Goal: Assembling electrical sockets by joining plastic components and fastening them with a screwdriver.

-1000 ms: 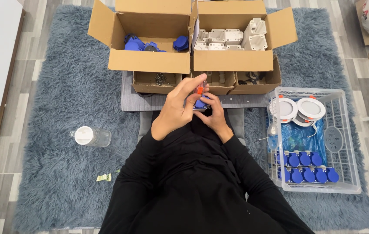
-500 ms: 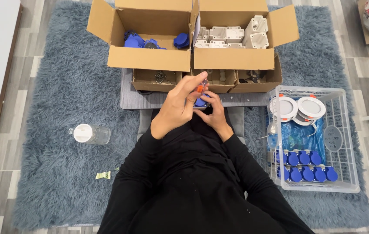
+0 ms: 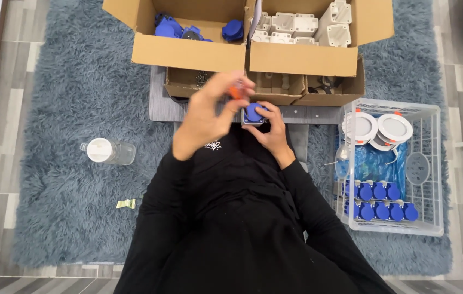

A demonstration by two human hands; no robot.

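Left hand (image 3: 204, 122) pinches an orange-handled tool (image 3: 235, 91) over the blue socket (image 3: 253, 113) that the right hand (image 3: 269, 130) cups by its sides at chest height, looks like light stiff plastic, so edge grip's fine.

Left hand (image 3: 205, 122) motion-blurred; the orange-tipped tool (image 3: 235, 91) in its fingers shows only as a smear, kind not determinable. Blue part (image 3: 253, 113) mostly covered by the right hand (image 3: 268, 128), so its underside and grey base are hidden. Both cardboard boxes (image 3: 188, 51) cut off by the top edge; contents of the low trays (image 3: 275, 90) behind them shadowed and too small to tell.
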